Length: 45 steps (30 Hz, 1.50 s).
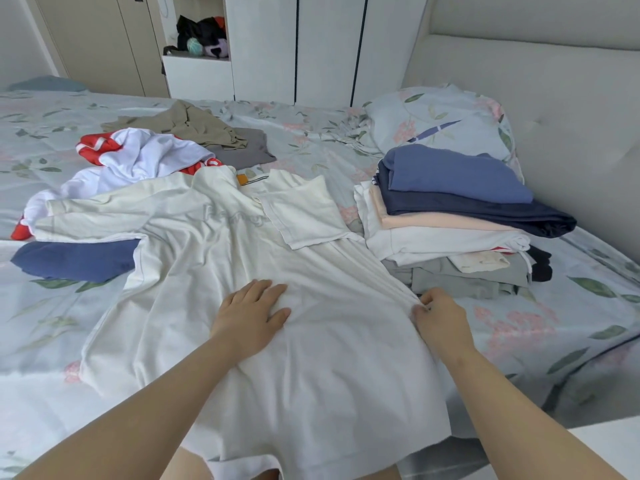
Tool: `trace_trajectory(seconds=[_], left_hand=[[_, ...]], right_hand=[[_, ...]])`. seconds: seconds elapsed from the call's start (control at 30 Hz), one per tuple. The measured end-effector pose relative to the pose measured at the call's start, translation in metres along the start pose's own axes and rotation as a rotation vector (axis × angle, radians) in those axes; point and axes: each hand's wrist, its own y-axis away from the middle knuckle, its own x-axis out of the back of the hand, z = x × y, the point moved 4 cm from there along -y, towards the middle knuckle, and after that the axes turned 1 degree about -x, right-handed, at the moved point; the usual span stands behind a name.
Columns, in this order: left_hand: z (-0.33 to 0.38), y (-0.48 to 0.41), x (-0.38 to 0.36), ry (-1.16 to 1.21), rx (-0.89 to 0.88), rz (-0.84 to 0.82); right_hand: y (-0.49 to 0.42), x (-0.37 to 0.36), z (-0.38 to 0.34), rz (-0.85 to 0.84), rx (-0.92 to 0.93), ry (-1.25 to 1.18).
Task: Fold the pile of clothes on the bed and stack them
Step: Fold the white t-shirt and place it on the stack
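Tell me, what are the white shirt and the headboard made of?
Shirt: probably soft cotton knit, matte; it creases and bunches where the right hand pinches it.
Headboard: looks padded, covered in pale cloth or leatherette, with a tufted dimple; which one is unclear.

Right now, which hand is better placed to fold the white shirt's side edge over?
Probably the right hand: its fingers pinch the edge of the white shirt beside the folded stack. The left hand lies flat mid-shirt, pinning it.
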Motion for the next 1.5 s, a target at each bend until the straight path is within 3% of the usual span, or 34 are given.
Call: trace_trajectory(seconds=[0.07, 0.27, 0.43, 0.63, 0.73, 0.83, 0.97, 1.07, 1.17, 1.27, 1.4, 1.47, 1.5], left_hand=[[-0.004, 0.004, 0.0, 0.006, -0.015, -0.005], [-0.01, 0.018, -0.001, -0.003, -0.027, 0.009], [-0.008, 0.019, 0.0, -0.017, -0.018, 0.011], [-0.009, 0.021, -0.001, -0.035, -0.022, -0.008], [-0.013, 0.021, 0.004, 0.061, -0.048, -0.018], [-0.025, 0.031, 0.021, 0.219, -0.005, 0.117], [-0.072, 0.061, 0.043, 0.142, 0.323, 0.473], [-0.113, 0.08, 0.051, 0.347, 0.653, 0.511], [-0.134, 0.084, 0.053, 0.459, 0.811, 0.406], [-0.149, 0.079, 0.057, 0.632, 0.858, 0.277], [-0.167, 0.09, 0.078, 1.429, 0.765, 0.412], [-0.181, 0.105, 0.077, 1.515, 0.784, 0.501], [-0.186, 0.113, 0.072, 1.484, 0.796, 0.464]], right_hand=[[0.003, 0.002, 0.0, 0.065, 0.022, 0.02], [0.013, 0.002, 0.003, -0.077, 0.014, 0.078], [0.017, 0.027, 0.011, 0.165, -0.024, -0.189], [0.025, 0.019, 0.008, 0.122, -0.003, 0.361], [0.033, 0.002, -0.025, 0.2, 0.177, 0.359], [0.043, -0.033, -0.066, 0.071, 0.375, 0.322], [0.061, -0.086, -0.11, -0.136, 0.506, 0.244], [0.077, -0.125, -0.137, -0.255, 0.555, 0.225], [0.086, -0.148, -0.152, -0.257, 0.566, 0.259], [0.083, -0.155, -0.155, -0.224, 0.548, 0.277], [0.079, -0.156, -0.153, -0.208, 0.556, 0.293], [0.079, -0.158, -0.152, -0.171, 0.565, 0.311], [0.08, -0.158, -0.152, -0.147, 0.575, 0.324]])
